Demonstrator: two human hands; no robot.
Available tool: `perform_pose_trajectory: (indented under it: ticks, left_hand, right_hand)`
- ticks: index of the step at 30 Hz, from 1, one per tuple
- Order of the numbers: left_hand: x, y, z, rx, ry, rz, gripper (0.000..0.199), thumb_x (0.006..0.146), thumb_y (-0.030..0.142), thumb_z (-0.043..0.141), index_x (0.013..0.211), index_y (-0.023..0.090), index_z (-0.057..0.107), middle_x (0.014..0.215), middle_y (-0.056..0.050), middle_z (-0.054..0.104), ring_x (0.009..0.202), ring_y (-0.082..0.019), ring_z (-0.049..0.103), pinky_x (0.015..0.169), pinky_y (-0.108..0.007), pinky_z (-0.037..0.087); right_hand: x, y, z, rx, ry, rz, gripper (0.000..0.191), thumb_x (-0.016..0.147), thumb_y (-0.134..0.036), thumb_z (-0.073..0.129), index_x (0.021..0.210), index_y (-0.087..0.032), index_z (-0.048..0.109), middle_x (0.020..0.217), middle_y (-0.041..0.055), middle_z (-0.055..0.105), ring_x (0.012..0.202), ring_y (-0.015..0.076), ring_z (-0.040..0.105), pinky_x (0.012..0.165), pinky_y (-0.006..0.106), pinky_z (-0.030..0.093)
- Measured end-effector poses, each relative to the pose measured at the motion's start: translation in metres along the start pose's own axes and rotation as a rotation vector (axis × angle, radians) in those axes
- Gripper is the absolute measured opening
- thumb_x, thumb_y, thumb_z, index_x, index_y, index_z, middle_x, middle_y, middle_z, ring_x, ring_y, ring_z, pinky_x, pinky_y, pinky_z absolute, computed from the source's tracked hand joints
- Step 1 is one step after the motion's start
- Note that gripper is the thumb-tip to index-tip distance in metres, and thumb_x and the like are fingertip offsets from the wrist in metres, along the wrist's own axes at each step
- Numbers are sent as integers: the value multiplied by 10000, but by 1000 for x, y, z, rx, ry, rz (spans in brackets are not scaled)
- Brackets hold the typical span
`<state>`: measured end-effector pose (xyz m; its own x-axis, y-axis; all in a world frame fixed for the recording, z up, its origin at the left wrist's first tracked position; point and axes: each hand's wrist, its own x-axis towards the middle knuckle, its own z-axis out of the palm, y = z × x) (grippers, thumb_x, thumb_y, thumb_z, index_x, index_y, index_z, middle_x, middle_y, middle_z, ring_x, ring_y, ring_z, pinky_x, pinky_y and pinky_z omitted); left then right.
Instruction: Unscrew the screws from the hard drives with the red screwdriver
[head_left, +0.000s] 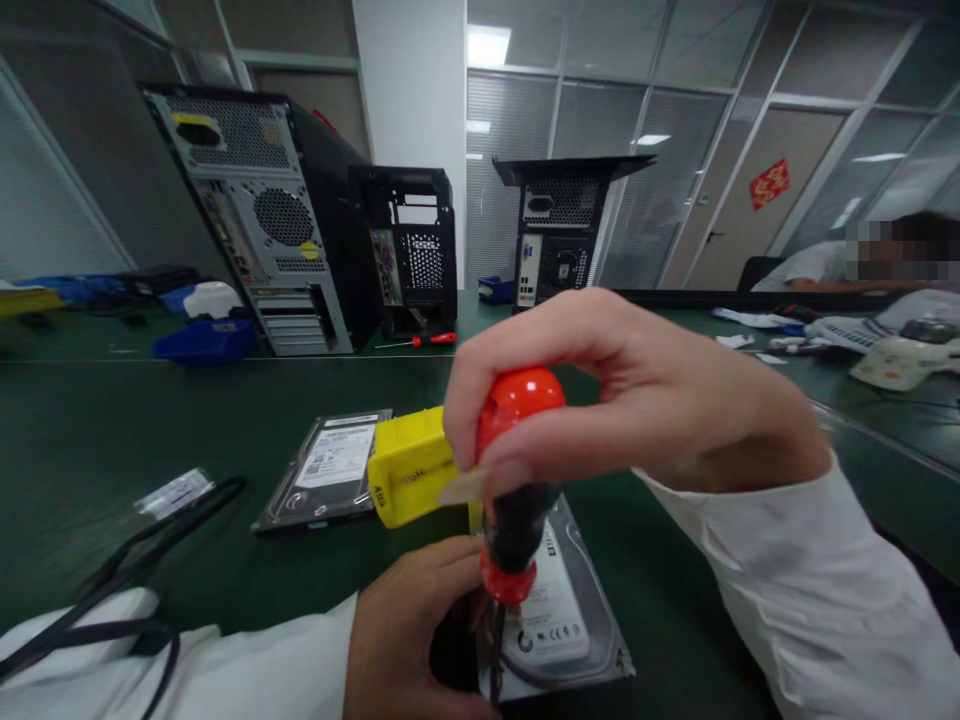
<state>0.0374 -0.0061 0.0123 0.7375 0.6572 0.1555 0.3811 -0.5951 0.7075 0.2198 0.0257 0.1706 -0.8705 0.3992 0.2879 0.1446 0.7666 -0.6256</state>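
My right hand [570, 400] is closed round the red and black handle of a screwdriver [517, 520], held upright. Its shaft points down at the near left edge of a hard drive [551, 610] with a white label. Against that drive's left side rests my left hand [420, 620], thumb and fingers curled on its edge; the fingertips are partly hidden behind the screwdriver. A yellow plastic box [412, 465] stands just beyond my hands, partly covered by them. To its left lies a second hard drive [330, 465], label up.
Several computer cases [292, 220] stand along the back of the green table [187, 410]. Another screwdriver [420, 341] lies before them, near a blue bin [206, 340]. A black cable [150, 545] and a small clear bag [176, 493] lie at left. A person [825, 265] sits at far right.
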Motion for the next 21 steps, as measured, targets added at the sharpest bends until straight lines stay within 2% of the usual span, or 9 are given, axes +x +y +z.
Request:
perform_pose_trajectory:
  ticks: [2,6,9,13,15,16,17,19,21]
  left_hand:
    - [-1,0,2,7,3,-22,549,512,309,841,988,245,575,831,20,548,673,-149,505,827,-334,483]
    - [-3,-1,4,26,17,-49,489,511,325,832,919,233,580,798,19,546,668,-154,512,873,-365,462]
    - [-4,-2,6,31,31,-42,498,505,316,830,929,243,577,810,18,552,677,-156,519,868,-350,463]
    - [-2,-11,15,46,78,-17,422,565,370,778,917,247,581,783,10,560,714,-170,537,830,-307,468]
    - [-1,-19,21,45,127,50,395,573,396,740,897,244,575,720,7,548,733,-188,550,753,-277,482]
    - [0,-23,24,61,113,76,402,582,421,722,913,249,571,726,4,555,732,-189,555,750,-278,481]
    - [0,-26,26,86,175,56,406,568,456,709,893,253,573,716,7,555,701,-188,550,722,-280,481]
    - [-1,-29,28,150,120,0,482,530,514,721,922,274,574,709,21,555,648,-179,539,644,-259,481]
    - [-3,-25,28,194,100,-54,512,540,526,717,974,300,567,713,34,552,607,-164,524,597,-243,472]
  right_hand:
    - [1,5,0,-23,11,-62,103,807,-181,547,741,-153,620,737,-36,579,670,50,546,627,149,459]
    - [5,17,5,3,40,-212,163,836,-227,533,724,-132,605,744,-29,574,691,47,537,641,147,447]
    - [7,22,10,28,88,-257,195,836,-235,531,690,-123,594,724,-32,567,684,41,531,643,146,438]
    - [8,22,9,67,131,-248,194,809,-205,568,638,-113,572,796,-4,568,727,54,542,688,162,457]
    - [9,18,7,155,61,-233,143,799,-175,574,670,-113,576,885,19,588,817,77,567,770,183,471]
    - [9,16,7,215,-1,-215,125,802,-179,569,694,-116,579,904,25,597,841,85,575,794,193,477]
    - [9,12,7,278,-56,-196,131,810,-202,559,710,-120,579,892,24,604,835,87,580,798,200,484]
    - [10,3,9,370,-97,-159,204,834,-291,521,718,-134,581,840,8,602,795,86,579,775,202,494]
    - [10,-9,10,386,-69,-134,273,860,-351,458,730,-161,605,801,-13,592,795,84,569,763,187,479]
